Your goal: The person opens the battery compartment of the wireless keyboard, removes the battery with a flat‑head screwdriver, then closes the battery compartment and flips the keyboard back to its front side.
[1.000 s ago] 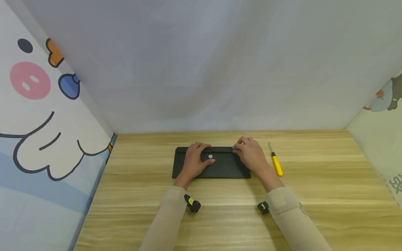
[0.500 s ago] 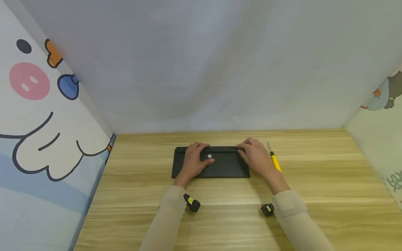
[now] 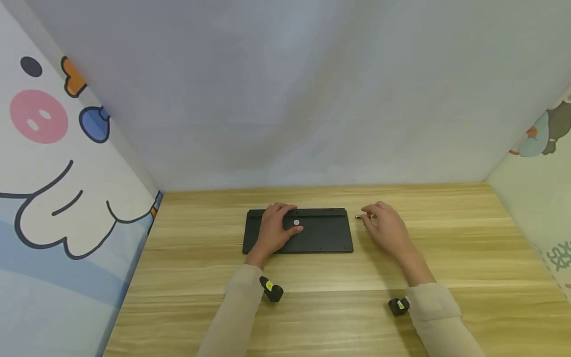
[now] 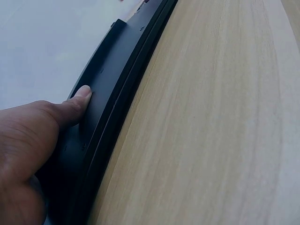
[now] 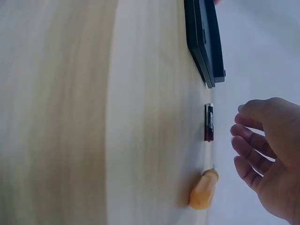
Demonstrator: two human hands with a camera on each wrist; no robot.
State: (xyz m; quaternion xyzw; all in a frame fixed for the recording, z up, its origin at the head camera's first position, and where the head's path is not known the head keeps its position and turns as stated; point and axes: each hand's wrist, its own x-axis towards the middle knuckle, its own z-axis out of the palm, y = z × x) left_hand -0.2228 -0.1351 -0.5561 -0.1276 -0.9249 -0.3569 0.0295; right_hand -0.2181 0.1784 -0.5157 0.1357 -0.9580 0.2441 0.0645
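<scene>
A black keyboard [image 3: 318,238] lies face down on the wooden table, a raised ridge along its far side and a small white round spot near the middle. My left hand [image 3: 273,229] holds it, fingers bent over the far edge and thumb on the back; the left wrist view shows that thumb [image 4: 77,104] against the black surface. Right of the keyboard lies a small battery [image 5: 209,123], its silver end showing in the head view. Close by it is my right hand [image 3: 387,230], fingers loosely bent; the right wrist view shows this hand [image 5: 272,150] apart from the battery.
A screwdriver with a yellow handle [image 5: 204,189] lies beyond the battery, hidden behind my right hand in the head view. Black wrist cameras [image 3: 272,290] hang at both sleeves. A pale curtain [image 3: 312,99] stands along the table's far edge.
My right hand has left the keyboard's far right corner and moved right over the table. The battery's end now shows at its fingertips. My left hand stays on the keyboard.
</scene>
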